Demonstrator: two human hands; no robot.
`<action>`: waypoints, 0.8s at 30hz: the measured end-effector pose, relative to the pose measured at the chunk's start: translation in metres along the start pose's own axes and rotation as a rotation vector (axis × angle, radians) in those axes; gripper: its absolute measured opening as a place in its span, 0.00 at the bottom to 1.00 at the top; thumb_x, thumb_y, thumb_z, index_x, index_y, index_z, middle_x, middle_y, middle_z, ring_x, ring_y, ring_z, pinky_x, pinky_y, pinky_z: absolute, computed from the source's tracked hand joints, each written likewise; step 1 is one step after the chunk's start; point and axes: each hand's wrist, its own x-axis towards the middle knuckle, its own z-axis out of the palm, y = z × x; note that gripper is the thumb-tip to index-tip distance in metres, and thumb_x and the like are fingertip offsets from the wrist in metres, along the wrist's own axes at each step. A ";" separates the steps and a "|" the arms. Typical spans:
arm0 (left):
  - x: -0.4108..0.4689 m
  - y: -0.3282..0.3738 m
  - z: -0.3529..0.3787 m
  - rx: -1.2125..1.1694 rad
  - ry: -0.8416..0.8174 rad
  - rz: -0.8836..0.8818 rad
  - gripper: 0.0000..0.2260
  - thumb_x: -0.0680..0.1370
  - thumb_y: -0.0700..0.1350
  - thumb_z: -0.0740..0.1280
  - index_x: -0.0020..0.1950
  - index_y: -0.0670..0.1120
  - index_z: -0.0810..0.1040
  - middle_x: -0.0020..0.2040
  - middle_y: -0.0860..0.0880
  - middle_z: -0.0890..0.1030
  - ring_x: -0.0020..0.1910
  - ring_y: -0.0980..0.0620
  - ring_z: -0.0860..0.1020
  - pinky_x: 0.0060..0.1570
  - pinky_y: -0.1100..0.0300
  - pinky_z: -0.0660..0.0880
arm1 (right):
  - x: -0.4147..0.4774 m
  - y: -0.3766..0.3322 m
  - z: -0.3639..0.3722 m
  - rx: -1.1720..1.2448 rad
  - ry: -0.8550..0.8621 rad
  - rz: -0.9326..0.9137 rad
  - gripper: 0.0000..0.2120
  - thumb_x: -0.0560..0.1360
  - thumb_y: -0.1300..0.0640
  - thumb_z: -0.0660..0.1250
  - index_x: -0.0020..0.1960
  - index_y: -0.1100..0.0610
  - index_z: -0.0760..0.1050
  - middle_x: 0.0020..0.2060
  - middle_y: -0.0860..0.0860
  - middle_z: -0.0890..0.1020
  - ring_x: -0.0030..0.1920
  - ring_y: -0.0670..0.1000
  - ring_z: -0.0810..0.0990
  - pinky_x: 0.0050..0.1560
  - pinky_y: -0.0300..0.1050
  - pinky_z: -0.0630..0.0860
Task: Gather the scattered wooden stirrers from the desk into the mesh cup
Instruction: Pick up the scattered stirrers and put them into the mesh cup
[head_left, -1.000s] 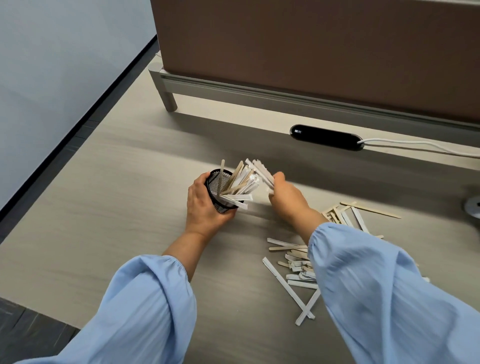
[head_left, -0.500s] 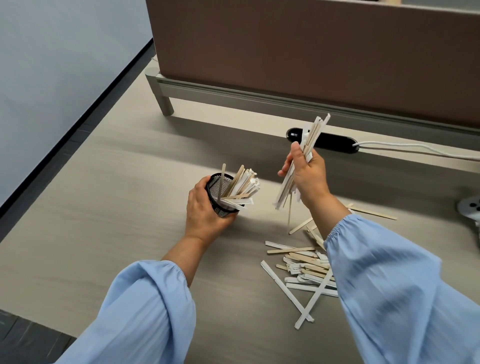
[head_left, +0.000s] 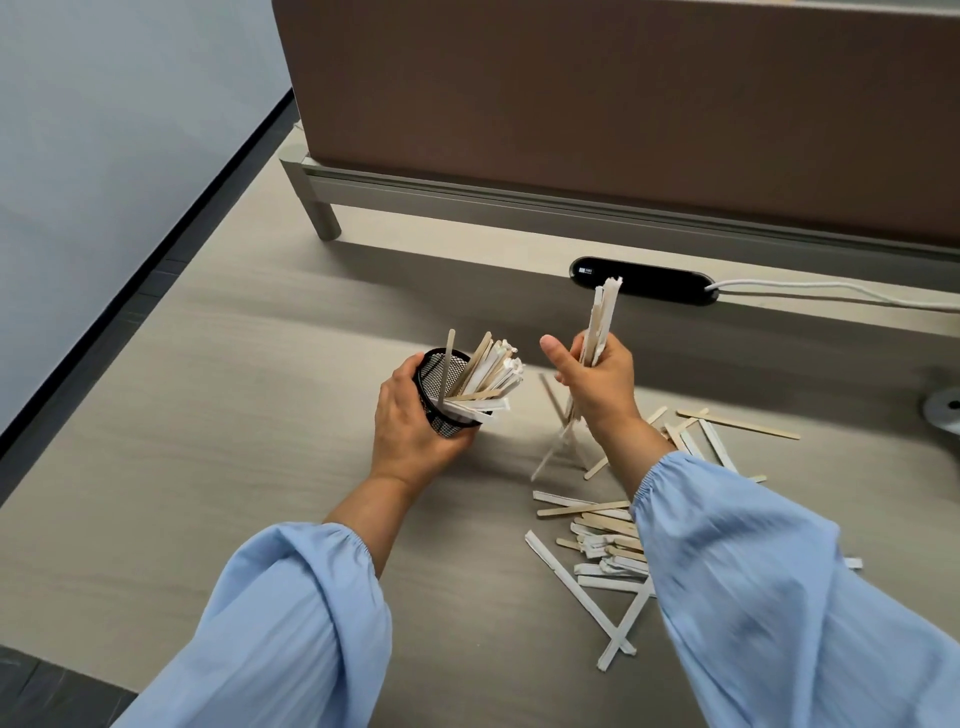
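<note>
The left hand (head_left: 410, 415) wraps its fingers around the tilted mesh cup (head_left: 441, 387), already bristling with stirrers. Just beside it, the right hand (head_left: 597, 387) grips an upright bundle (head_left: 600, 325) above the tabletop (head_left: 208, 441), thumb sticking out. More stirrers (head_left: 608, 535) lie scattered under the right sleeve.

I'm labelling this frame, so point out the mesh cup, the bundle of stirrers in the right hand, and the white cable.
mesh cup (head_left: 435, 370), head view, inner mesh wall.
bundle of stirrers (head_left: 601, 317), head view, upper shafts.
white cable (head_left: 810, 287), head view, mid-run.
</note>
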 end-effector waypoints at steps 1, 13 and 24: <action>0.001 -0.001 0.000 0.000 0.001 0.001 0.40 0.59 0.59 0.67 0.66 0.39 0.65 0.60 0.40 0.74 0.56 0.50 0.66 0.56 0.63 0.62 | 0.000 0.002 0.000 0.009 0.003 0.006 0.20 0.68 0.58 0.75 0.31 0.53 0.63 0.26 0.49 0.66 0.28 0.51 0.67 0.33 0.42 0.73; 0.006 -0.003 0.004 -0.001 0.013 0.005 0.40 0.60 0.59 0.68 0.66 0.40 0.65 0.60 0.41 0.74 0.56 0.50 0.67 0.57 0.59 0.64 | 0.015 -0.006 0.000 0.016 0.055 -0.100 0.12 0.77 0.54 0.64 0.36 0.49 0.67 0.20 0.46 0.75 0.22 0.40 0.76 0.40 0.51 0.77; 0.007 -0.003 0.005 0.002 0.007 0.006 0.39 0.60 0.58 0.69 0.66 0.40 0.65 0.60 0.41 0.74 0.57 0.50 0.67 0.58 0.57 0.65 | 0.020 0.028 -0.003 -0.104 0.075 -0.051 0.13 0.72 0.56 0.70 0.34 0.61 0.72 0.27 0.54 0.73 0.32 0.50 0.71 0.37 0.43 0.70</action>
